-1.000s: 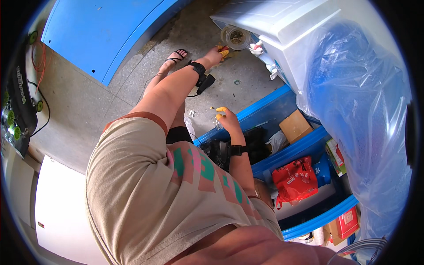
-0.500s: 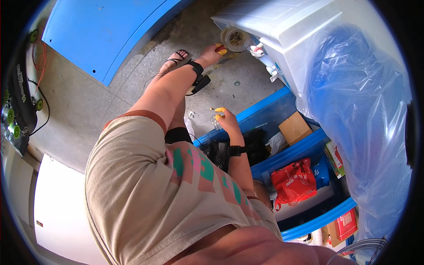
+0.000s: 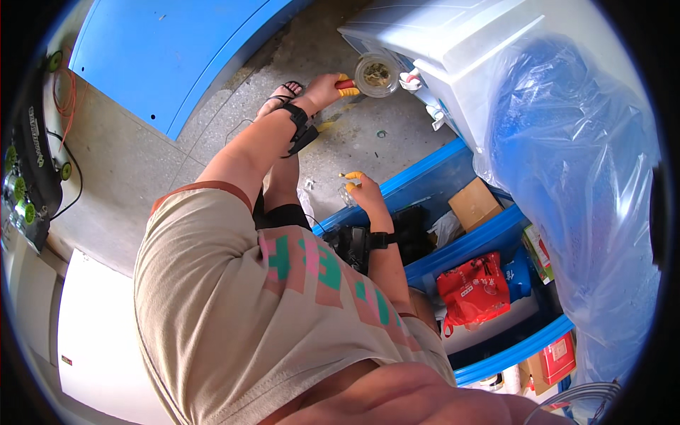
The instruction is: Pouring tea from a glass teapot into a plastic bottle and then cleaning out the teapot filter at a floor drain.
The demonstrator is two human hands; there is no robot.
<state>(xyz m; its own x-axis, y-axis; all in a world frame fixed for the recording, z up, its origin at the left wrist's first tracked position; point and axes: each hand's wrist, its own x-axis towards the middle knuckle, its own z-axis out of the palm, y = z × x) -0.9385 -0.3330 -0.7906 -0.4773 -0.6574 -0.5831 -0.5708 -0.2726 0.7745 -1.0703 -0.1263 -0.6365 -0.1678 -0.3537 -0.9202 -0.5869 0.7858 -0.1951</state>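
My left hand (image 3: 327, 92), with yellow coverings on its fingertips, is closed on a red handle-like piece (image 3: 345, 84). This piece meets the side of a clear round container (image 3: 376, 76) with brownish-green bits inside. The container is held over the floor, beside the white cabinet-like unit. Nearer to my body, my right hand (image 3: 367, 194) has yellow-covered fingers curled around something see-through (image 3: 346, 195), too faint to name.
Blue-rimmed bins (image 3: 425, 170) stand at the right, one holding a red bag (image 3: 473, 294) and a cardboard box (image 3: 474, 205). A plastic-wrapped blue bundle (image 3: 567, 156) leans behind them. A blue panel (image 3: 177, 57) lies at upper left; my sandalled foot (image 3: 283, 95) is on the concrete floor.
My left hand has drawn slightly back toward the left, and the round container has come lower, its mouth showing more fully. My right hand has hardly moved.
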